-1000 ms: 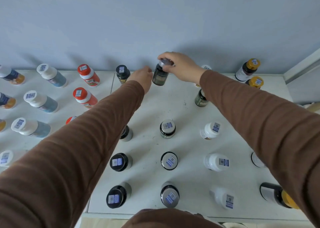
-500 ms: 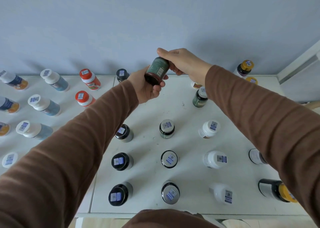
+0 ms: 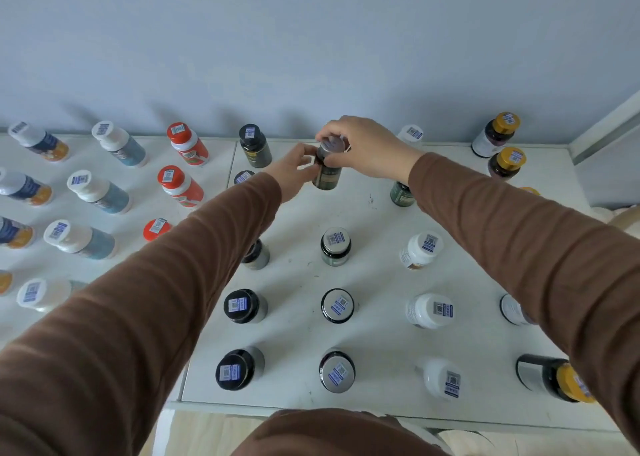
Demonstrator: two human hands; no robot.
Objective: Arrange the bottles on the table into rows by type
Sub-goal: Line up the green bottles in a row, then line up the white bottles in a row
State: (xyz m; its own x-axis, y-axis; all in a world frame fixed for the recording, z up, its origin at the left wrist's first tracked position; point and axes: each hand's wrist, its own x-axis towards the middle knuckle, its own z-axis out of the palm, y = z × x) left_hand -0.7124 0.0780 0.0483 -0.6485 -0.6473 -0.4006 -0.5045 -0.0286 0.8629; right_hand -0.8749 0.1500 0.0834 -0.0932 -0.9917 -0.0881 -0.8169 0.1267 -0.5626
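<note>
A dark green bottle with a grey cap (image 3: pixel 327 175) stands upright near the back of the white table (image 3: pixel 377 220). My right hand (image 3: pixel 367 147) grips its cap from above. My left hand (image 3: pixel 294 173) pinches its side at the neck. In front of it, grey-capped dark bottles (image 3: pixel 335 247) stand one behind another toward me. To the left stand black-capped bottles (image 3: pixel 254 145), and to the right white bottles (image 3: pixel 420 249). Another dark green bottle (image 3: pixel 401 194) is partly hidden by my right sleeve.
On the left tabletop, red-capped bottles (image 3: pixel 180 185) and white-capped blue bottles (image 3: pixel 98 192) stand in lines. Yellow-capped dark bottles (image 3: pixel 497 137) stand at the back right. A yellow-capped one (image 3: pixel 550 377) lies on its side at the front right. A grey wall runs behind the table.
The dark green bottle, held tilted in the air between both hands half a second ago, now stands upright on the table at the back of the middle line.
</note>
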